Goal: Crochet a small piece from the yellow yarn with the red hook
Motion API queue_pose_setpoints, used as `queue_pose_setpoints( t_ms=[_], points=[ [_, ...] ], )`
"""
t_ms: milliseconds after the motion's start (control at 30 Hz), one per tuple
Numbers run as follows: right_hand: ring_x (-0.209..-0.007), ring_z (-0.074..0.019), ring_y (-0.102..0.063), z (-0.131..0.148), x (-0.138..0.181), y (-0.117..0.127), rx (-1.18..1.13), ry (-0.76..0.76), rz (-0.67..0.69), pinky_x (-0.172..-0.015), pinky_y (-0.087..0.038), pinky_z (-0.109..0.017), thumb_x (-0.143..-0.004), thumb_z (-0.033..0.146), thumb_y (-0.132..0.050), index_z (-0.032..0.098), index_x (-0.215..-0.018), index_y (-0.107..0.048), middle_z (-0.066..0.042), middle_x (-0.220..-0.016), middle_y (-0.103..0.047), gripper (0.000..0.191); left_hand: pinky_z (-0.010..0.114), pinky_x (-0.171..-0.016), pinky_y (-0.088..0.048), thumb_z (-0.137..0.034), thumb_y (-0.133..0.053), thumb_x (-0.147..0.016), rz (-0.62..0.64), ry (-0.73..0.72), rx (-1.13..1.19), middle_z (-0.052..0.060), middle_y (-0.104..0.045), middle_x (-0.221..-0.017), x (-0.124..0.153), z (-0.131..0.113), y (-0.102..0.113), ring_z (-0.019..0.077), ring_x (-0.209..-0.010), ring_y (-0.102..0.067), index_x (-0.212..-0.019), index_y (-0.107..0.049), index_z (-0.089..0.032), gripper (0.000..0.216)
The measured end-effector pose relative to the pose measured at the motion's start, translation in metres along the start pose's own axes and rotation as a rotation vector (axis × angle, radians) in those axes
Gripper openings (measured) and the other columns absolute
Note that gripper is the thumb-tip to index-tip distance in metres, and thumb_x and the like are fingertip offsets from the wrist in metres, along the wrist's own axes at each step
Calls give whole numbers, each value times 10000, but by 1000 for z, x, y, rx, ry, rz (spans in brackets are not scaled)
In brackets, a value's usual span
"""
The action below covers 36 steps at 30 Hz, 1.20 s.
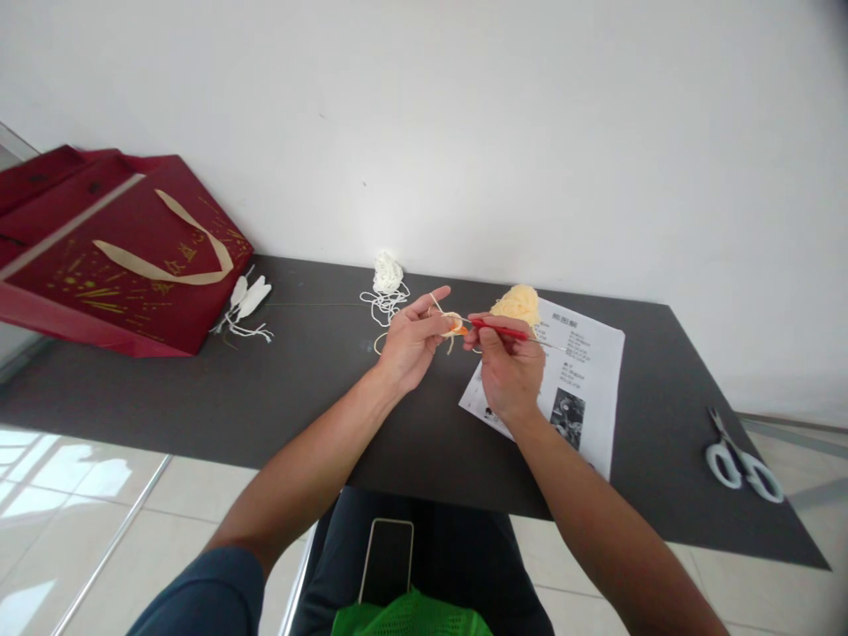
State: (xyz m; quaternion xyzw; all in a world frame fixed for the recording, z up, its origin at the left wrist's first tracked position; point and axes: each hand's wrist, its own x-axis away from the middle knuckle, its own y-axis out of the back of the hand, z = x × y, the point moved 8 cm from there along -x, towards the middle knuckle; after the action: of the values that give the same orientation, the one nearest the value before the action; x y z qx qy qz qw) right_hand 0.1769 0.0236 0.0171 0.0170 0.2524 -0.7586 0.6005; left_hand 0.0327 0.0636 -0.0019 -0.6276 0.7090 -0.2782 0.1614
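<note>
Above the middle of the dark table, my left hand (412, 343) pinches a small piece of crochet work (455, 325) in pale yellow with a bit of orange. A strand of yarn runs over its raised index finger. My right hand (510, 362) is closed around the red handle of a crochet hook (500, 329), whose metal tip points left into the piece. The exact stitch at the tip is too small to make out. Just behind my right hand lies a pale yellow yarn ball (518, 304), partly hidden by the fingers.
A printed sheet (600, 362) lies under my right forearm. White yarn (388, 274) sits against the wall. White pieces with strands (250, 299) lie beside a dark red gift bag (132, 256). Scissors (740, 459) rest near the right edge. A phone (388, 558) is on my lap.
</note>
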Motion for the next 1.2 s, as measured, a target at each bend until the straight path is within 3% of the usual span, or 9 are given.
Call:
queue_pose_setpoints(
  t_ms=[133,267,533,800,1000,1200],
  points=[
    [-651,-99,-641,1,-9,2,-66,-24,29,-644,-567,-286,-885,272,-770,266,-914,-667,19,-951,-768,106,244,-560,-349,-170,-892,-613,1,-30,-121,-85,-585,-641,0,-1,0,65,-547,-499,-1237,-711,-176,649],
    [-637,-105,-624,16,-9,9,65,82,30,-626,-530,-286,-884,266,-772,265,-918,-651,9,-944,-768,126,245,-549,-349,-178,-888,-614,-42,-75,-241,-62,-656,-651,-1,-4,4,79,-550,-538,-1263,-705,-154,674],
    [-894,-177,-707,33,7,5,377,251,22,-798,-579,-358,-917,242,-735,298,-969,-683,-10,-982,-769,93,251,-585,-459,-130,-755,-661,-165,-286,-476,-48,-698,-667,6,-17,8,104,-565,-586,-1279,-716,-169,621],
    [-609,-96,-623,23,-6,11,103,95,-33,-604,-521,-272,-885,203,-754,248,-914,-642,20,-906,-755,125,252,-604,-504,-106,-726,-666,-62,-302,-376,-59,-680,-667,6,-18,1,100,-564,-606,-1260,-712,-173,598],
    [-584,-89,-618,10,-14,14,-70,-17,-41,-559,-504,-247,-839,191,-789,240,-868,-654,27,-848,-767,147,239,-578,-481,-77,-755,-636,-16,-203,-251,-54,-685,-699,-1,-11,4,93,-570,-602,-1188,-724,-178,562],
    [-664,-84,-665,-5,-10,8,-186,-187,-66,-615,-583,-220,-849,249,-798,214,-857,-726,2,-871,-782,81,214,-591,-450,-111,-801,-654,1,-170,-205,-40,-677,-749,1,-7,-1,78,-628,-599,-1137,-733,-174,493]
  ],
)
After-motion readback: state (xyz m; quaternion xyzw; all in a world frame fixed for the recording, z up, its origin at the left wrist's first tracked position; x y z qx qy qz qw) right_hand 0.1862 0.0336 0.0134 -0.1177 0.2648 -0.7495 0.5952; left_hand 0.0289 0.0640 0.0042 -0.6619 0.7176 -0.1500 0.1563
